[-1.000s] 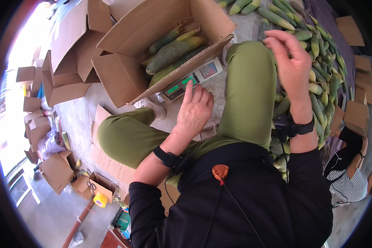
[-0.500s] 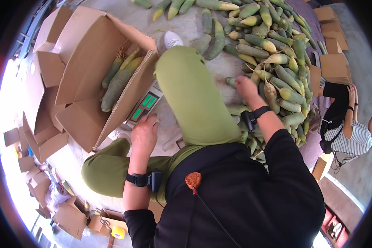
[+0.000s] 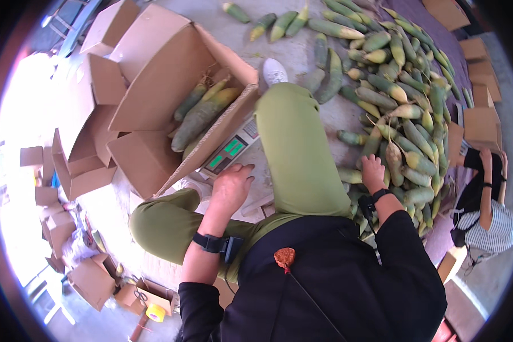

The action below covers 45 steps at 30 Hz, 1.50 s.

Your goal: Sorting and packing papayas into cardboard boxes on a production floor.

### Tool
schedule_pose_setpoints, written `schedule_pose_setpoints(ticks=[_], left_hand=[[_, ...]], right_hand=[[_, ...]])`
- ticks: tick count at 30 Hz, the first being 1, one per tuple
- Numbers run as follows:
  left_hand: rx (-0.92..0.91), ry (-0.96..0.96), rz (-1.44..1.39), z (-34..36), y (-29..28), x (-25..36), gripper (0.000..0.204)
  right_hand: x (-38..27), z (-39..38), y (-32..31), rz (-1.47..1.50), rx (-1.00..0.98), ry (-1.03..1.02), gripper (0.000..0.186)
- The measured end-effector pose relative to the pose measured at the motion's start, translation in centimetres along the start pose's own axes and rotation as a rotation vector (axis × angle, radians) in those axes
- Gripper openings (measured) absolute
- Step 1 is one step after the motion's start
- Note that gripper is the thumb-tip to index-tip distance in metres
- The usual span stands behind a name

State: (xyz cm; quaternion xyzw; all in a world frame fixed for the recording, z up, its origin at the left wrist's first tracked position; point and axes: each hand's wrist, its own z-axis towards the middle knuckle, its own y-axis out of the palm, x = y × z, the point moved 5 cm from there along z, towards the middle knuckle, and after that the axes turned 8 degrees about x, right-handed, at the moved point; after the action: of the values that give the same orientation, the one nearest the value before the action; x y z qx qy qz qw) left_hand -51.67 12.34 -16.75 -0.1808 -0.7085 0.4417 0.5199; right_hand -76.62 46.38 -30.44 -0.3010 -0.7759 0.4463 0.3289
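— So, which hand is on the green shoots?

— It's the right hand (image 3: pixel 373 171); it lies flat on the pile (image 3: pixel 407 114), fingers spread and loosely open, palm down on one shoot (image 3: pixel 394 162) just ahead of the fingertips. I can't see it closed around anything.

— How does that shoot lie?

— Its long axis runs away from the hand, roughly in line with the forearm, thick end nearer the wrist. More shoots crowd both sides of the hand.

— And the left hand (image 3: pixel 231 185)?

— It's well apart from the pile, across the raised knee. It rests open, fingers curled a little, on the edge of the scale (image 3: pixel 229 151), just below the green display. The cardboard box (image 3: pixel 171 85) with a few shoots in it sits just beyond its fingertips. It holds nothing.

— So the right hand is nearer?

— Yes, clearly nearer, with the arm stretched out and the elbow low.
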Motion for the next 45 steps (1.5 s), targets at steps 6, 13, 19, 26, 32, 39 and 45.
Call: schedule_pose_setpoints(ticks=[6, 13, 19, 26, 32, 39, 45], left_hand=[[0.053, 0.05, 0.004, -0.3, -1.0, 0.5, 0.024], [0.136, 0.126, -0.01, -0.1, -2.2, 0.9, 0.022], [0.201, 0.202, -0.035, -0.5, -4.8, 2.3, 0.023], [0.587, 0.142, -0.206, -0.8, -12.6, 2.8, 0.033], [0.842, 0.048, 0.146, 0.1, -19.9, 2.1, 0.066], [0.584, -0.027, 0.121, 2.1, -19.1, -0.2, 0.073], [0.574, -0.198, 0.17, 3.1, -17.9, -3.4, 0.066]], right_hand=[[2.4, 0.1, -1.9, 0.16, 0.078, 0.073, 0.042], [5.8, 1.9, -11.6, 0.566, 0.417, 0.055, 0.052], [5.4, 2.6, -25.7, 1.305, 0.727, 0.03, 0.05], [-4.2, 1.6, -39.3, 1.781, 0.825, -0.322, 0.045], [-16.8, 2.8, -39.5, 2.102, 0.243, -0.554, 0.044], [-25.8, 0.9, -38.3, 1.991, -0.227, -0.69, 0.046], [-21.7, 2.8, -38.2, 1.59, 0.45, -0.713, 0.04]])
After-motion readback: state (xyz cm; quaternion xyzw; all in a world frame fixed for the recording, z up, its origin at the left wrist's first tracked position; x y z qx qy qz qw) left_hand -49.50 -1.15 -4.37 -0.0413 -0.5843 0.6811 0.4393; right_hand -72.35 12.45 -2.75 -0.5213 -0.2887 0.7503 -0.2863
